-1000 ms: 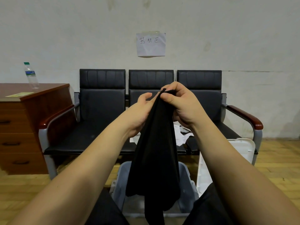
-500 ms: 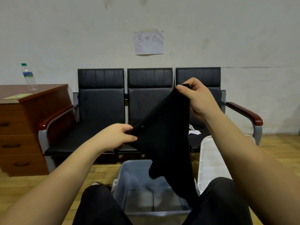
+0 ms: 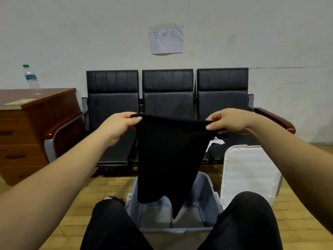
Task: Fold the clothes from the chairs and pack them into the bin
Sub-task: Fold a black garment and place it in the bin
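A black garment [image 3: 169, 159] hangs spread in front of me, its top edge stretched level. My left hand [image 3: 119, 125] pinches its left top corner and my right hand [image 3: 228, 122] pinches the right one. Its lower tip dangles into the open grey bin [image 3: 212, 199] on the floor between my knees. Behind stands a row of three black chairs [image 3: 167, 98]. A white piece of clothing [image 3: 216, 142] lies on the right seat, mostly hidden by the black garment.
The bin's white lid [image 3: 250, 174] leans upright to the right of the bin. A brown drawer cabinet [image 3: 27, 134] stands at the left with a plastic bottle [image 3: 31, 80] on top. Wooden armrests flank the chair row. The floor is yellow wood.
My hands have moved apart and come level, spreading the black garment flat. A second ago they held it bunched together, higher up.
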A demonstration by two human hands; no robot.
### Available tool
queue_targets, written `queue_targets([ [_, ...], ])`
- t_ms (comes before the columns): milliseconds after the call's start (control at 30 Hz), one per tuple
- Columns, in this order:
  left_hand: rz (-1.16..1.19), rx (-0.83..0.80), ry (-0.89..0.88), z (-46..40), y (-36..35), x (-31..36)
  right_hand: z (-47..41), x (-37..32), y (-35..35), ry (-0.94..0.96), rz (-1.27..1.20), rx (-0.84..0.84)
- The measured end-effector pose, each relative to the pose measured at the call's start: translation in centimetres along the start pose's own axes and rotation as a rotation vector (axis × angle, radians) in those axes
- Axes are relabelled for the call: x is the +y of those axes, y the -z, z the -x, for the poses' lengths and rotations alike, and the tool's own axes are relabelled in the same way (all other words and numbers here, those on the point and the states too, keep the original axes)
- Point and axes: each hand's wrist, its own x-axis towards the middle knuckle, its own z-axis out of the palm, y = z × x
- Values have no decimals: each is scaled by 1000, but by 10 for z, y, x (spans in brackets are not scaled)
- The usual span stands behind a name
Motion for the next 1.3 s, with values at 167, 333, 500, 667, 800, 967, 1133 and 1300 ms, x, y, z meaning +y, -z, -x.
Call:
queue_targets([
  [167, -209, -195, 99, -27, 4, -12, -24, 12, -7, -112, 285, -94],
  [333, -202, -300, 212, -65, 3, -11, -53, 15, -2, -94, 275, -4],
  [500, -9, -57, 25, -101, 3, 27, -70, 8, 19, 138, 109, 459],
  [667, -132, -147, 135, -123, -30, -37, -107, 34, 2, 100, 84, 462],
  [800, 106, -60, 337, -154, -26, -61, -140, 57, 2, 10, 46, 382],
  [967, 325, -82, 432, -183, -36, -67, -175, 75, 5, -10, -83, 424],
  [1133, 526, -66, 483, -210, -45, -76, -205, 91, 8, -43, -168, 413],
  [1300, 496, -131, 453, -236, -48, -90, -237, 104, 10, -73, -282, 403],
])
